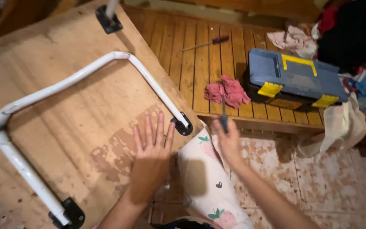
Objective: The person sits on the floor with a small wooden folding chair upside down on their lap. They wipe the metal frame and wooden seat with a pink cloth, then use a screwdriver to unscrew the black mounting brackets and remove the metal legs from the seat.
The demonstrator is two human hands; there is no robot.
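Note:
My left hand (151, 154) lies flat, fingers apart, on the worn underside of an overturned wooden table (56, 110). A white U-shaped metal leg (70, 78) is folded against the board, held by black brackets; one bracket (183, 125) sits just right of my fingertips. My right hand (227, 140) is closed around the dark handle of a screwdriver (223, 108), whose shaft points up and away over the slatted wooden platform.
A blue toolbox with yellow latches (295, 78) rests on the slatted wooden platform (191, 46), beside a pink rag (229, 91) and a second screwdriver (206, 42). Clothes are piled at the right. Stained floor tiles (318, 182) lie below. My knee in strawberry-print fabric (206, 182) is between my arms.

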